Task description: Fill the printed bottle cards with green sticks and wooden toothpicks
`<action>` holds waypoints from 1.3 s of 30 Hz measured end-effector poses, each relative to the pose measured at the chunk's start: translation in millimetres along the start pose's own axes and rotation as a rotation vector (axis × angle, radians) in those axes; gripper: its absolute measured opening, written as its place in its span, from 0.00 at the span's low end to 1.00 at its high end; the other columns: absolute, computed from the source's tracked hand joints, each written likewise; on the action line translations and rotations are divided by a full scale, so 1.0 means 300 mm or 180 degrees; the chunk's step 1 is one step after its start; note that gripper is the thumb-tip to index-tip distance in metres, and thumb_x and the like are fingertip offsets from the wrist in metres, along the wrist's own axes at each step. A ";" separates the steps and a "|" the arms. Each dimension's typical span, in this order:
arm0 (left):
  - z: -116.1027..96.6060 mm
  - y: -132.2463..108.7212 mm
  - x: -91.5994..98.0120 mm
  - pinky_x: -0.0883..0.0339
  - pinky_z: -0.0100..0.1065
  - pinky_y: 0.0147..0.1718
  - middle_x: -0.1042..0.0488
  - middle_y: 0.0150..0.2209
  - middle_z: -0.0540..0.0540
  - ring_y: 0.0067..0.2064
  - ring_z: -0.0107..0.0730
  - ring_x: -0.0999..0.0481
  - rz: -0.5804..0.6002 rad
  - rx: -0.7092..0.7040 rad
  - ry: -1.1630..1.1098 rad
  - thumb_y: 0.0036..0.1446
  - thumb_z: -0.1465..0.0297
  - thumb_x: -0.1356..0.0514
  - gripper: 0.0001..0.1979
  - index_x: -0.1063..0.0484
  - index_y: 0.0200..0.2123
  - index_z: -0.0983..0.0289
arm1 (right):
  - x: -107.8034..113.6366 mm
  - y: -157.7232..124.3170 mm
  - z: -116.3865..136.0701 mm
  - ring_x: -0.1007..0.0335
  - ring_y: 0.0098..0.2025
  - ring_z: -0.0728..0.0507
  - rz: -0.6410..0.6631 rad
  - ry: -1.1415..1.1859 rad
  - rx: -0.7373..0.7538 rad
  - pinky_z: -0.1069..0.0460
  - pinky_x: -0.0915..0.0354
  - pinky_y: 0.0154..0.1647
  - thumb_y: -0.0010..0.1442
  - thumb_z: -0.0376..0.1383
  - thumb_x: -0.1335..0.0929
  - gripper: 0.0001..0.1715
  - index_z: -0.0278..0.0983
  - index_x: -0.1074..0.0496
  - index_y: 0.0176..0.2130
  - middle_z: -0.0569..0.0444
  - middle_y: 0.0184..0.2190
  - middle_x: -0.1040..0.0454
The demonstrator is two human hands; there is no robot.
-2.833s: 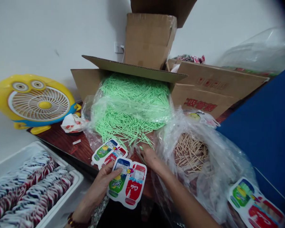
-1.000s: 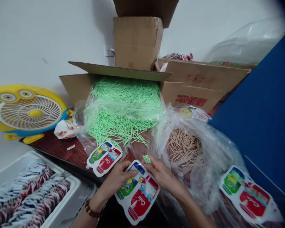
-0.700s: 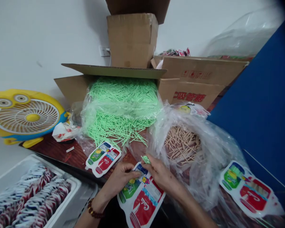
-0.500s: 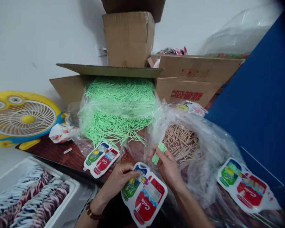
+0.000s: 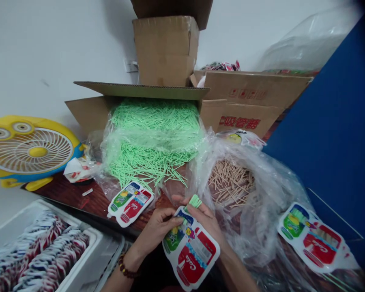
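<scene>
My left hand [image 5: 158, 227] pinches the top of a bottle-shaped printed pouch [image 5: 191, 253], green on one half and red on the other. My right hand [image 5: 208, 221] grips a small bundle of green sticks [image 5: 193, 202], its lower end at the pouch's green opening. Just beyond lies a heap of loose green sticks [image 5: 149, 142] spilling from clear plastic inside an open cardboard box [image 5: 140, 91]. A clear bag of brown sticks [image 5: 231, 180] sits right of my hands.
A spare pouch [image 5: 130, 201] lies on the dark wooden table [image 5: 69, 192]; a filled pouch [image 5: 314, 239] lies at the right. A yellow desk fan [image 5: 30, 150] stands left. A white tray [image 5: 91, 247] of finished packs is lower left. More cartons [image 5: 246, 103] and a blue panel [image 5: 331, 134] close the right.
My right hand picked green sticks off the heap, lifted them beside the brown-stick bag, then brought them down to the pouch mouth. My left hand has kept hold of the pouch throughout.
</scene>
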State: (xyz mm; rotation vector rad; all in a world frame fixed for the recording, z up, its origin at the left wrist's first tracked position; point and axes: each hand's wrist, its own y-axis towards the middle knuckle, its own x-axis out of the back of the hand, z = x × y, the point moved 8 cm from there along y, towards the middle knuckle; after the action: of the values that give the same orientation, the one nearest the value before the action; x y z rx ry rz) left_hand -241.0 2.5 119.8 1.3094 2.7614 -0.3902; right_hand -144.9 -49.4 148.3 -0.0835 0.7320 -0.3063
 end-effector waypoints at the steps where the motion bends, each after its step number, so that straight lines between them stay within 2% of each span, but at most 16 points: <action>1: 0.003 0.002 0.001 0.36 0.27 0.31 0.25 0.28 0.51 0.28 0.27 0.30 -0.0009 -0.0002 -0.0078 0.52 0.63 0.35 0.12 0.24 0.32 0.67 | -0.003 0.002 0.013 0.30 0.51 0.38 0.0132 -0.0066 -0.0006 0.45 0.34 0.50 0.51 0.41 0.27 0.17 0.41 0.27 0.41 0.50 0.51 0.27; 4: 0.015 0.006 0.008 0.35 0.28 0.31 0.24 0.29 0.52 0.29 0.28 0.29 -0.0067 0.0041 -0.0222 0.51 0.62 0.34 0.13 0.24 0.34 0.67 | -0.004 0.003 0.086 0.39 0.60 0.40 0.0483 -0.0655 0.0198 0.43 0.43 0.60 0.59 0.43 0.32 0.24 0.44 0.33 0.54 0.52 0.60 0.35; 8: 0.025 0.013 0.011 0.36 0.27 0.30 0.25 0.28 0.51 0.28 0.27 0.29 -0.0114 0.0056 -0.0370 0.50 0.63 0.33 0.12 0.24 0.33 0.67 | -0.019 -0.023 0.115 0.51 0.66 0.40 0.1109 -0.2714 -0.0014 0.40 0.57 0.67 0.63 0.46 0.36 0.30 0.47 0.42 0.62 0.55 0.65 0.45; 10: 0.028 0.017 0.009 0.37 0.27 0.29 0.25 0.27 0.51 0.27 0.27 0.29 -0.0109 0.0072 -0.0419 0.50 0.63 0.33 0.12 0.24 0.32 0.67 | -0.023 -0.037 0.117 0.55 0.67 0.40 0.1281 -0.3512 -0.0069 0.41 0.59 0.68 0.62 0.46 0.36 0.34 0.48 0.47 0.64 0.56 0.66 0.48; 13: 0.031 0.024 0.013 0.37 0.27 0.28 0.25 0.27 0.51 0.27 0.26 0.29 -0.0184 0.0047 -0.0581 0.51 0.64 0.34 0.11 0.24 0.32 0.67 | -0.034 -0.046 0.132 0.53 0.67 0.39 0.1313 -0.3985 0.0170 0.42 0.55 0.67 0.63 0.46 0.37 0.34 0.46 0.49 0.65 0.55 0.66 0.48; 16: 0.027 0.031 0.020 0.35 0.27 0.29 0.24 0.28 0.50 0.28 0.26 0.28 -0.0284 -0.0048 -0.0700 0.51 0.66 0.34 0.09 0.24 0.33 0.67 | -0.032 -0.046 0.134 0.39 0.59 0.39 0.1266 -0.4152 0.0453 0.43 0.44 0.61 0.64 0.44 0.38 0.31 0.44 0.47 0.64 0.50 0.60 0.37; 19: 0.020 0.035 0.019 0.35 0.27 0.30 0.24 0.29 0.51 0.29 0.27 0.27 -0.0322 -0.0104 -0.0706 0.52 0.67 0.34 0.09 0.24 0.33 0.67 | -0.005 -0.034 0.117 0.27 0.43 0.42 0.1190 -0.4128 0.0447 0.47 0.33 0.46 0.64 0.43 0.38 0.29 0.43 0.43 0.63 0.51 0.43 0.23; 21: 0.014 0.032 0.011 0.34 0.27 0.31 0.23 0.29 0.51 0.30 0.27 0.26 -0.0284 -0.0091 -0.0832 0.52 0.67 0.34 0.08 0.24 0.34 0.66 | 0.022 -0.018 0.113 0.27 0.36 0.45 0.1059 -0.3946 0.0364 0.51 0.32 0.38 0.65 0.42 0.39 0.25 0.44 0.38 0.60 0.55 0.36 0.22; 26: 0.018 0.018 -0.034 0.32 0.34 0.37 0.21 0.32 0.56 0.34 0.35 0.23 0.0208 0.0232 -0.0971 0.49 0.71 0.32 0.14 0.24 0.40 0.68 | 0.059 0.016 0.128 0.28 0.33 0.46 0.0842 -0.3542 0.0287 0.54 0.34 0.32 0.63 0.42 0.37 0.23 0.42 0.34 0.57 0.56 0.36 0.23; 32: 0.026 0.023 -0.011 0.31 0.35 0.37 0.19 0.36 0.57 0.35 0.38 0.22 -0.0084 0.0190 -0.1030 0.46 0.72 0.31 0.18 0.25 0.43 0.67 | 0.065 0.039 0.134 0.28 0.36 0.45 0.0874 -0.3394 0.0259 0.52 0.33 0.36 0.61 0.44 0.35 0.22 0.41 0.32 0.54 0.55 0.36 0.23; 35: 0.033 0.028 -0.012 0.31 0.34 0.35 0.19 0.35 0.59 0.34 0.38 0.22 -0.0144 0.0214 -0.0890 0.47 0.70 0.31 0.16 0.24 0.40 0.68 | 0.082 0.049 0.136 0.28 0.37 0.44 0.0782 -0.3424 0.0280 0.52 0.34 0.37 0.59 0.42 0.33 0.20 0.41 0.29 0.51 0.55 0.37 0.23; 37: 0.032 0.032 -0.012 0.31 0.34 0.34 0.19 0.34 0.59 0.32 0.38 0.22 -0.0179 0.0206 -0.0763 0.48 0.68 0.32 0.14 0.22 0.38 0.70 | 0.094 0.052 0.130 0.28 0.36 0.45 0.0757 -0.3428 0.0235 0.53 0.35 0.36 0.58 0.42 0.32 0.16 0.39 0.26 0.46 0.55 0.35 0.23; 39: 0.028 0.035 -0.010 0.32 0.34 0.34 0.18 0.33 0.58 0.32 0.37 0.22 -0.0237 0.0179 -0.0661 0.48 0.67 0.32 0.13 0.21 0.36 0.70 | 0.111 0.056 0.120 0.30 0.31 0.47 0.0693 -0.3426 0.0147 0.55 0.37 0.30 0.58 0.42 0.32 0.12 0.37 0.25 0.38 0.57 0.29 0.24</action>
State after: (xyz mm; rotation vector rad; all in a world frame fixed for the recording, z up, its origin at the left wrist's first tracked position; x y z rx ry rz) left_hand -231.5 4.6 109.9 1.1089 2.6484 -0.5774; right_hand -93.4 -44.7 150.5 -0.1084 -0.3346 -0.0379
